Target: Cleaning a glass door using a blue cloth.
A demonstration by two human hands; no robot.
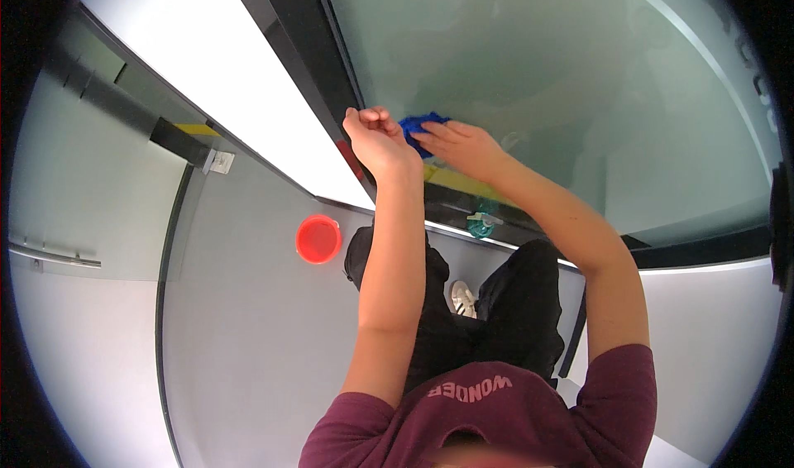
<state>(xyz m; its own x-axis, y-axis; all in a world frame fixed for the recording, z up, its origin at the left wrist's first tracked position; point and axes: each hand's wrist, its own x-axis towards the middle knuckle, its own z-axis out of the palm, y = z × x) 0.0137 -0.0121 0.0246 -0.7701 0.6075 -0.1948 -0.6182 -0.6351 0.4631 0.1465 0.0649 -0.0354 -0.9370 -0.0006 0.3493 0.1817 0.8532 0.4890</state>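
A crumpled blue cloth (420, 131) lies against the greenish glass panel (529, 63), close to its dark frame. My right hand (465, 147) presses the cloth to the glass, fingers stretched over its right part. Just left of the cloth is my left hand (382, 141), in front of the dark frame (318, 63). Its fingers curl in loosely and nothing shows in them. Below my right forearm, by the lower edge of the glass, stands a teal see-through bottle (480, 226) with a pale top, seemingly a spray bottle.
A red bucket (318, 239) stands on the grey floor (248, 327), left of my bent knees. Further left is a glass door with a metal handle (58, 257). A bright white panel (223, 71) adjoins the dark frame. A yellow strip (467, 183) runs low along the glass.
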